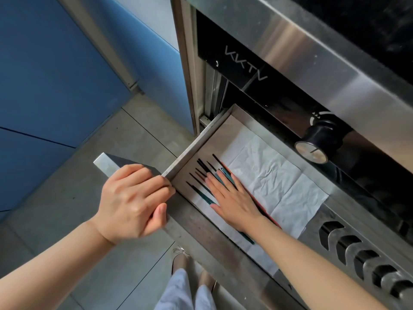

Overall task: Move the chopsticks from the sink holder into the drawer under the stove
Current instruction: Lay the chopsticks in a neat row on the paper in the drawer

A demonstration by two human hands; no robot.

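In the head view, a shallow stainless-steel drawer [199, 144] is seen pulled out from under the steel front of a stove [312, 52]. The bottom of the drawer is lined with a creased white paper sheet [274, 182].

A bundle of thin dark chopsticks [203, 166], some with teal or reddish parts, is laid inside the drawer at its left side, partly on the paper. Their dark tips are fanned out and pointed toward the far left wall of the drawer.

The left hand [131, 198] is clamped on the front panel of the drawer at its left corner, with the fingers curled over the top edge and the thumb pressed on the near face. The right hand [232, 198] is laid flat on the chopsticks, its fingers straight and spread, so the middle of the bundle is covered.

A black round knob with a metal face [317, 142] is seen on the stove front, above the far right part of the drawer. Blue cabinet doors [55, 86] are at the left, and grey floor tiles [78, 186] are below them.
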